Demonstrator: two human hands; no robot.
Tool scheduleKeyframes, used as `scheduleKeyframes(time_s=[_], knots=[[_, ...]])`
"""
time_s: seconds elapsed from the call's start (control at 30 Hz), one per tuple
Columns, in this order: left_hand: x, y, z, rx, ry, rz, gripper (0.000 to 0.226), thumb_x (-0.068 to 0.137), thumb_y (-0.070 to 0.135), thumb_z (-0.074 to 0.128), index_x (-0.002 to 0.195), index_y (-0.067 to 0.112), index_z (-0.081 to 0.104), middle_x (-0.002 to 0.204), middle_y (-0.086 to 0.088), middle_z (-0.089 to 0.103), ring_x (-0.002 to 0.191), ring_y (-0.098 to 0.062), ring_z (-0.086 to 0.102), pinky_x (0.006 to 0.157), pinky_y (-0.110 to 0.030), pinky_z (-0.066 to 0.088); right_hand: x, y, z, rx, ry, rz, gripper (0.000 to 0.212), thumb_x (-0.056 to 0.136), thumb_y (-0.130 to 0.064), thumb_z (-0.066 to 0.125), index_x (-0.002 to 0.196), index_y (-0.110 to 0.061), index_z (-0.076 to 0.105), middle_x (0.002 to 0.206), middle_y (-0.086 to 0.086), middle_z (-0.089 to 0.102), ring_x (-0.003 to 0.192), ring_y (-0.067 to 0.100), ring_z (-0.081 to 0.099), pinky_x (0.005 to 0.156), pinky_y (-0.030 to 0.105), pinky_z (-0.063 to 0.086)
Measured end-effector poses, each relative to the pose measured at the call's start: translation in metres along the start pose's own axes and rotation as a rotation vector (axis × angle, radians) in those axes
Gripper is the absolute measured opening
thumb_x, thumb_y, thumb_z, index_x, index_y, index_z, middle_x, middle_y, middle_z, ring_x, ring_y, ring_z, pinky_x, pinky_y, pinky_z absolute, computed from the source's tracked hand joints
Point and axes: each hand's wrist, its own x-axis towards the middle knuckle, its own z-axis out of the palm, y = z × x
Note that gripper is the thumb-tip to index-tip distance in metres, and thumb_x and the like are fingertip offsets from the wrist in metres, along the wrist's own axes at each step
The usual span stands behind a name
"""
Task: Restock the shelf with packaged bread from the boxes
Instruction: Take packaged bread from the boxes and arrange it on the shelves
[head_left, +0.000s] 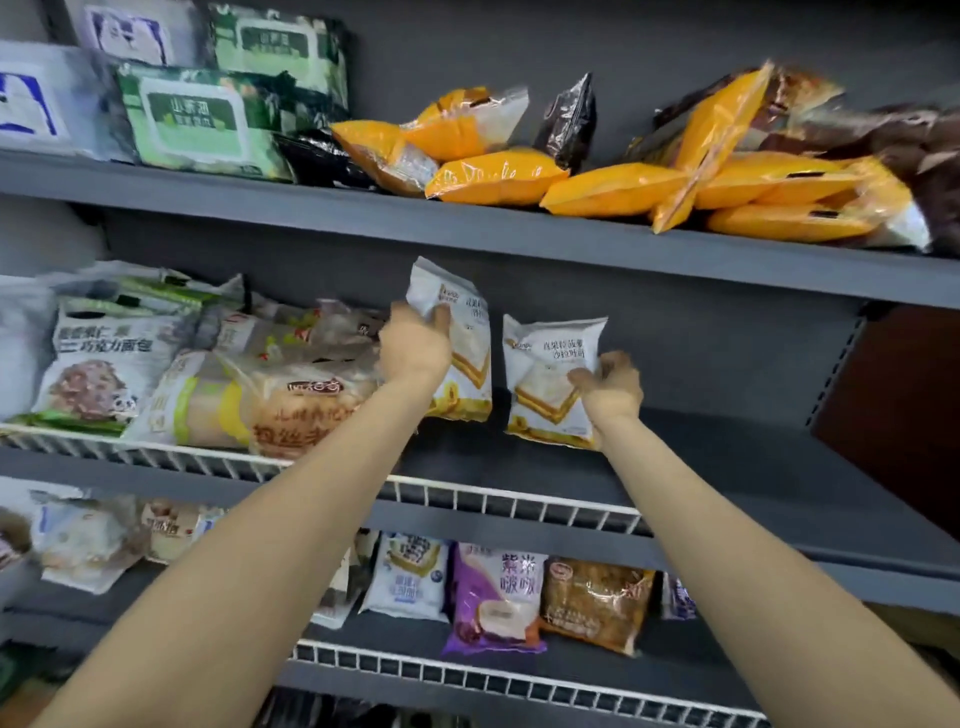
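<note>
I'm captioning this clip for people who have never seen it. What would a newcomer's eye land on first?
First, the two bare arms reaching to the middle shelf, the left hand and right hand each gripping a white sandwich-bread packet upright over its bare right part. Next, the heap of orange packets on the top shelf, right of the green-labelled packs.

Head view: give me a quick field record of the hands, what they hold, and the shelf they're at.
left hand: left hand grips the left sandwich pack near its top
right hand: right hand grips the right sandwich pack at its right edge
packs: both upright, side by side, apart
shelf: middle shelf, bare to the right of the packs
left neighbours: bread bags piled up
shelf above: orange packs
</note>
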Motion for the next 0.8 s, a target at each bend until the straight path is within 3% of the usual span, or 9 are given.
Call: scheduleKeyframes(time_s=[0.13,0.3,0.37,0.43,0.5,0.6,0.67,0.73,0.8], knots=[[0.017,-0.001,0.015,0.067,-0.017,0.008,0.047,0.094,0.036,0.053,0.124,0.0,0.051,0.125,-0.021,0.057,0.113,-0.037,0.056,0.088,-0.038,0.046,0.033,0.01,0.028,0.033,0.017,0.04,0.033,0.088,-0.016,0.064,0.118,-0.004,0.056,0.12,0.014,0.061,0.111,0.031,0.057,0.083,0.03,0.044],[0.028,-0.008,0.035,0.076,0.045,0.047,0.051,0.1,0.026,0.041,0.14,-0.003,0.028,0.136,-0.024,0.047,0.127,-0.037,0.045,0.099,-0.04,0.039,0.072,0.019,0.076,0.186,-0.059,0.063,0.028,0.087,-0.013,0.066,0.113,-0.008,0.059,0.104,0.003,0.062,0.093,0.019,0.058,0.082,0.025,0.046],[0.03,-0.012,0.039,0.069,0.079,0.075,0.046,0.101,0.021,0.038,0.138,-0.005,0.026,0.135,-0.026,0.047,0.127,-0.037,0.045,0.096,-0.04,0.039,0.084,0.02,0.095,0.231,-0.104,0.068,0.022,0.086,-0.012,0.065,0.107,-0.013,0.059,0.106,0.002,0.063,0.096,0.02,0.06,0.088,0.032,0.05],[0.033,-0.015,0.041,0.063,0.094,0.098,0.04,0.101,0.018,0.038,0.133,-0.005,0.029,0.133,-0.026,0.049,0.124,-0.038,0.047,0.094,-0.04,0.04,0.094,0.022,0.115,0.243,-0.175,0.072,0.019,0.086,-0.009,0.064,0.103,-0.014,0.06,0.114,0.013,0.067,0.102,0.029,0.064,0.091,0.045,0.052],[0.036,-0.015,0.041,0.068,0.078,0.097,0.038,0.101,0.015,0.038,0.132,-0.005,0.03,0.134,-0.026,0.048,0.125,-0.038,0.046,0.095,-0.039,0.04,0.099,0.023,0.13,0.156,-0.221,0.013,0.024,0.088,-0.007,0.06,0.112,-0.01,0.061,0.117,0.018,0.065,0.108,0.034,0.062,0.094,0.047,0.051],[0.04,-0.015,0.041,0.079,0.05,0.099,0.035,0.101,0.014,0.038,0.13,-0.005,0.033,0.135,-0.027,0.045,0.124,-0.039,0.046,0.095,-0.039,0.04,0.1,0.017,0.135,-0.153,-0.268,-0.107,0.034,0.093,-0.014,0.055,0.126,-0.007,0.053,0.127,0.017,0.059,0.12,0.034,0.055,0.098,0.034,0.045],[0.042,-0.016,0.041,0.082,0.032,0.102,0.034,0.101,0.015,0.038,0.129,-0.005,0.034,0.136,-0.027,0.044,0.124,-0.04,0.046,0.096,-0.04,0.04,0.102,0.015,0.132,-0.288,-0.331,-0.122,0.039,0.092,-0.021,0.056,0.129,-0.009,0.05,0.13,0.016,0.057,0.122,0.032,0.053,0.098,0.033,0.043],[0.043,-0.017,0.044,0.082,0.01,0.085,0.033,0.101,0.015,0.038,0.127,-0.004,0.036,0.135,-0.025,0.047,0.123,-0.039,0.047,0.095,-0.04,0.04,0.105,0.014,0.126,-0.324,-0.31,-0.134,0.045,0.093,-0.03,0.055,0.131,-0.009,0.047,0.134,0.016,0.053,0.127,0.032,0.045,0.103,0.036,0.04],[0.043,-0.016,0.049,0.047,-0.018,0.058,0.032,0.101,0.017,0.039,0.126,-0.004,0.039,0.133,-0.023,0.049,0.122,-0.038,0.049,0.093,-0.038,0.041,0.099,0.008,0.113,-0.204,-0.185,-0.149,0.047,0.097,-0.037,0.047,0.133,-0.006,0.044,0.138,0.016,0.048,0.13,0.033,0.04,0.104,0.036,0.034]])
